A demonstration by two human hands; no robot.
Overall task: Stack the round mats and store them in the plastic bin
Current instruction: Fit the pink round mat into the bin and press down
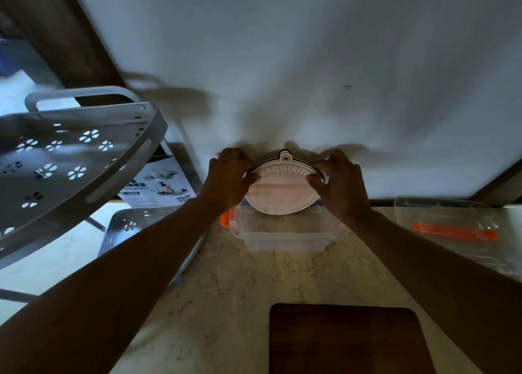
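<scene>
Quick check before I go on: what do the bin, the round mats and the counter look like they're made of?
The clear rectangular storage bin: transparent plastic, glossy, since the counter shows through its walls; it has an orange latch. The white round mats, gripped on both sides by the left hand and right hand: probably silicone or soft plastic, matte, with a hanging tab. The pale speckled counter: marble-look stone or laminate.
</scene>
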